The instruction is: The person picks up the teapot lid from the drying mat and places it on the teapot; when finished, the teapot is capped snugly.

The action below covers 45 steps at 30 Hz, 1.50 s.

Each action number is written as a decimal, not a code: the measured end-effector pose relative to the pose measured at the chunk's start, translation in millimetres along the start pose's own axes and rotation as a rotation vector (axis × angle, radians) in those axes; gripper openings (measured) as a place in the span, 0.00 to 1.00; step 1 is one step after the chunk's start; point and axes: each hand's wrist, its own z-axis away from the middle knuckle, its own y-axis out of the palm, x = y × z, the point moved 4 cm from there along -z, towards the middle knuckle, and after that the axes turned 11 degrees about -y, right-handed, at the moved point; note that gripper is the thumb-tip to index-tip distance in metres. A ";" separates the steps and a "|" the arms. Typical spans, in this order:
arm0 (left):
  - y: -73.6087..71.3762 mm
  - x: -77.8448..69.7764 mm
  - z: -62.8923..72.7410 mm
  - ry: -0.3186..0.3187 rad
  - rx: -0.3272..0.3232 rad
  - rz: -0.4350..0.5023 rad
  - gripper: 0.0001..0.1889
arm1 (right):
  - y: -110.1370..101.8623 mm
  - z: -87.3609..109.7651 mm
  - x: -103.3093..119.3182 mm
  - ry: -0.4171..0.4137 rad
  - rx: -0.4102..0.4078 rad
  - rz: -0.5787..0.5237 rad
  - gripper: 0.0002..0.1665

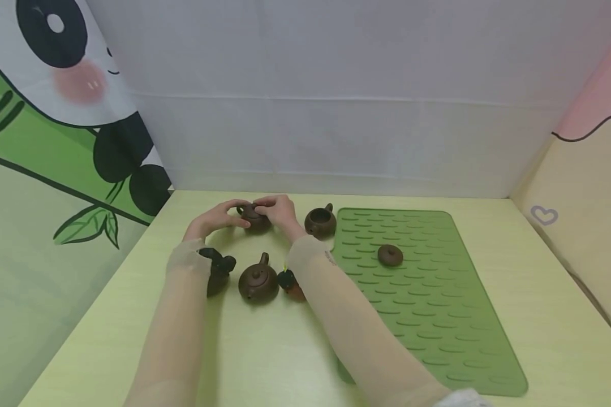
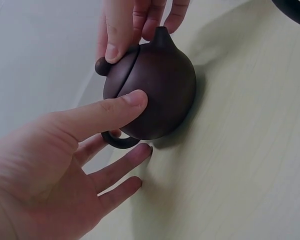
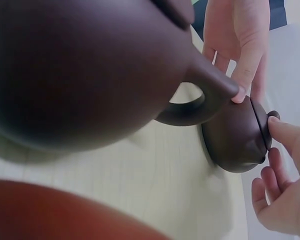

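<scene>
Near the table's back edge stands a small dark brown teapot (image 1: 257, 224), between both hands. My left hand (image 1: 218, 219) holds it at the handle side; in the left wrist view its thumb lies on the pot's body (image 2: 167, 87) and the other fingers spread behind and below the handle. From the spout side, my right hand (image 1: 281, 212) pinches the teapot's lid (image 2: 121, 75) by its knob, thumb on top. The lid sits on the pot, with a dark seam line between them. Some right fingers are hidden behind the pot in the left wrist view.
Right of the hands stands a lidless teapot (image 1: 319, 224). A loose lid (image 1: 390, 255) lies on the green mat (image 1: 438, 294). Closer in are a lidded teapot (image 1: 258, 282), a dark figurine (image 1: 219, 272) beside the left forearm and a reddish-orange object (image 1: 296, 292) partly behind the right forearm.
</scene>
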 end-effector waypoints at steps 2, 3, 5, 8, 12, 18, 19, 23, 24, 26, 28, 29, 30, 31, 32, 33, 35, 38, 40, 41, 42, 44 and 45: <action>-0.3 -0.5 -0.5 0.002 -0.003 -0.004 0.35 | -0.3 -0.2 0.2 -0.009 -0.004 0.013 0.13; 0.0 -0.9 -0.4 0.002 -0.002 -0.002 0.36 | -0.4 -0.1 0.0 -0.013 -0.006 0.017 0.13; 0.7 -1.3 -0.9 0.005 0.002 -0.004 0.36 | -0.4 -0.1 -1.2 -0.019 -0.013 0.027 0.13; 2.0 -1.2 -1.6 0.010 0.003 -0.004 0.35 | -0.4 0.7 -2.6 -0.022 -0.021 0.025 0.12; 1.7 0.9 -3.1 0.003 -0.004 -0.010 0.35 | -0.1 0.3 0.3 -0.066 -0.013 0.025 0.15; -1.1 1.5 -4.9 -0.004 -0.016 -0.054 0.37 | 1.1 -4.0 8.8 -0.148 -0.019 0.013 0.24; -1.5 0.2 -4.3 -0.007 -0.014 -0.064 0.38 | 0.4 -5.2 11.3 -0.156 -0.027 0.008 0.25; -4.1 -11.3 -0.7 -0.014 -0.004 -0.071 0.40 | -11.5 -8.3 30.3 -0.202 -0.049 -0.030 0.27; -5.1 -16.6 0.4 -0.003 -0.007 -0.069 0.40 | -16.5 -9.0 35.8 -0.212 -0.053 -0.033 0.27; -7.6 -29.5 1.2 0.024 -0.027 -0.063 0.41 | -29.5 -9.2 47.8 -0.244 -0.061 -0.051 0.26; -9.9 -47.1 2.8 0.064 -0.064 -0.055 0.42 | -43.4 -10.2 57.6 -0.267 -0.071 -0.041 0.26; -10.5 -56.4 3.7 0.076 -0.083 -0.051 0.42 | -50.9 -10.3 62.4 -0.282 -0.075 -0.037 0.26; -11.0 -65.1 3.7 0.088 -0.098 -0.045 0.43 | -58.0 -10.9 66.5 -0.299 -0.081 -0.032 0.25; -11.6 -73.7 3.0 0.099 -0.112 -0.039 0.44 | -65.0 -11.6 70.8 -0.319 -0.092 -0.033 0.25; -11.4 -82.2 2.2 0.109 -0.121 -0.029 0.44 | -71.7 -12.2 74.6 -0.337 -0.102 -0.027 0.25; -10.4 -91.0 1.5 0.122 -0.126 -0.022 0.45 | -78.6 -12.6 78.1 -0.357 -0.114 -0.023 0.25; -5.6 -105.9 -4.3 0.156 -0.105 -0.004 0.46 | -93.0 -11.9 84.2 -0.398 -0.142 -0.029 0.24; 5.8 -124.1 -15.5 0.232 -0.059 0.028 0.45 | -114.7 -7.9 91.6 -0.447 -0.186 -0.023 0.24; 14.9 -130.9 -23.5 0.272 -0.023 0.042 0.44 | -129.1 -3.6 93.7 -0.465 -0.214 -0.026 0.24; 19.4 -132.6 -26.1 0.282 -0.012 0.040 0.44 | -136.2 -0.7 94.3 -0.471 -0.229 -0.031 0.23; 23.8 -133.0 -28.9 0.289 -0.005 0.031 0.43 | -143.3 2.7 94.6 -0.476 -0.243 -0.040 0.23; 33.1 -131.0 -34.8 0.298 0.015 -0.007 0.43 | -157.3 10.3 93.2 -0.488 -0.271 -0.061 0.23; 37.8 -129.2 -37.0 0.302 0.033 -0.034 0.43 | -164.2 14.5 91.8 -0.492 -0.285 -0.071 0.22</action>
